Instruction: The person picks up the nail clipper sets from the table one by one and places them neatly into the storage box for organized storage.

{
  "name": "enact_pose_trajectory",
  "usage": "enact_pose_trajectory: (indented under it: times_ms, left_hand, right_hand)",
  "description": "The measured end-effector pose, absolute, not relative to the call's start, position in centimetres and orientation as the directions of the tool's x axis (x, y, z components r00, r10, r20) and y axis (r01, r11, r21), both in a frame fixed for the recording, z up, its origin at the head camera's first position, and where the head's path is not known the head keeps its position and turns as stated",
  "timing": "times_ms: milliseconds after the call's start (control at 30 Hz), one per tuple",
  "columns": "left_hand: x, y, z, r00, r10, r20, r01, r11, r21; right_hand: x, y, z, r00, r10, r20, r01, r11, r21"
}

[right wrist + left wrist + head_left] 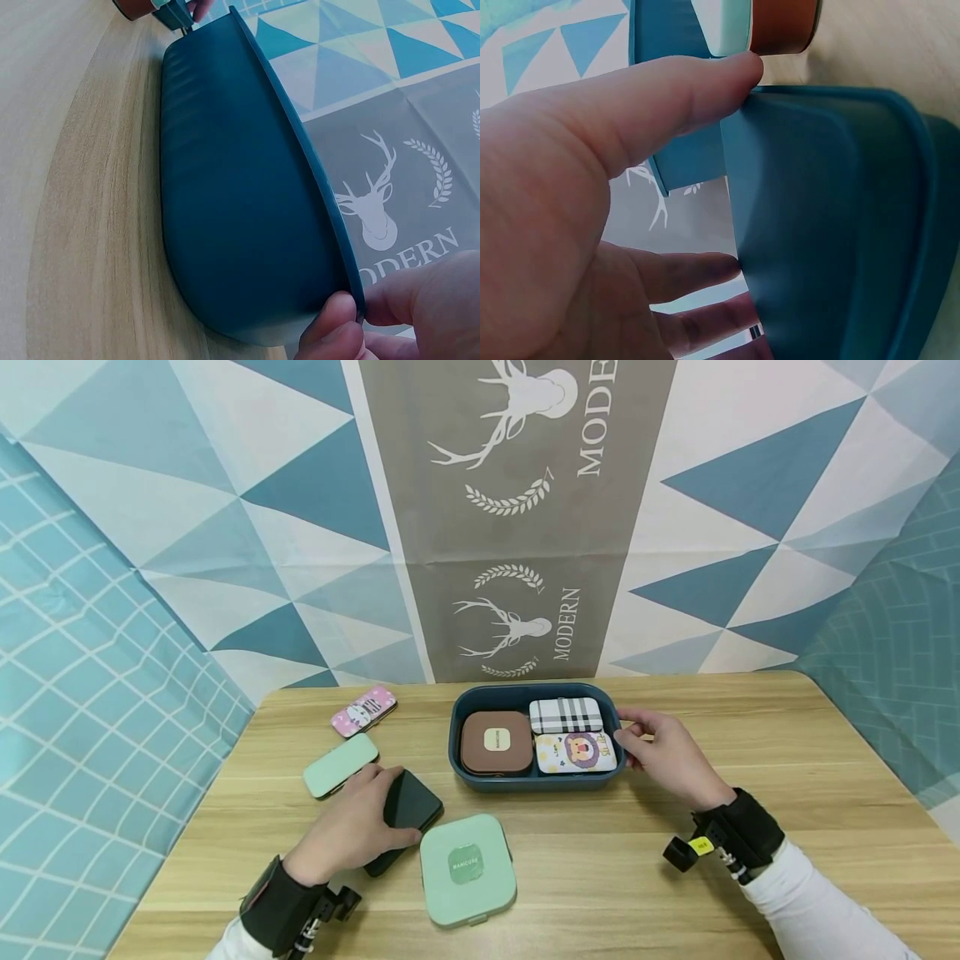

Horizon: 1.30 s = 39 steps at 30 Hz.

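Square mint case (468, 870) nearest, dark case (411, 810) gripped just left of it

Smooth and round-cornered, the square mint case bears a MANICURE label. Between it and an oblong mint case (341, 766) farther left, the left hand (348, 822) has its fingers clamped across the hard, dull-surfaced dark case, thumb on one edge and fingertips on the opposite one. Farther back lies a pink case (364, 710) with a cartoon print.

To the right, a deep blue box (536, 785) with rounded ends holds a squarish brown case (497, 743) in its left part and, on the right, a plaid case (566, 716) behind a white lion-print case (575, 752). The right hand (667, 756) pinches the box's right rim between thumb and fingers.

Pale wood grain runs across the tabletop (787, 760). Beyond hangs creased cloth (720, 502) printed with triangles, deer heads and lettering; blue grid-patterned cloth (82, 693) covers the left side.

Counted: one box, seven cases, three inside and four outside.
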<state>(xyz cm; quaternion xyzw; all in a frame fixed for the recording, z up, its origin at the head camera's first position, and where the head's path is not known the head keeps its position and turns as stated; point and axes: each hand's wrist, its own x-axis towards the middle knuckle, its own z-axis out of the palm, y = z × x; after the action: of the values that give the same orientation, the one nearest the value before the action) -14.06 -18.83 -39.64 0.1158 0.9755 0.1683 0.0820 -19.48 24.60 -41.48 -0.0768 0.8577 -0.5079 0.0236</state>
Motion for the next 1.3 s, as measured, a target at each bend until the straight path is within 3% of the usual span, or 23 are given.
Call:
enact_pose_trajectory:
  times_ms: [1300]
  left_hand:
    - [-14.53, -18.86, -40.1, -0.96, 0.222, -0.171, 0.147, 0.918, 0.369]
  right_hand:
    - [-19.53, 24.63, -41.69, -0.987, -0.155, 0.029, -0.099, 0.465, -0.88]
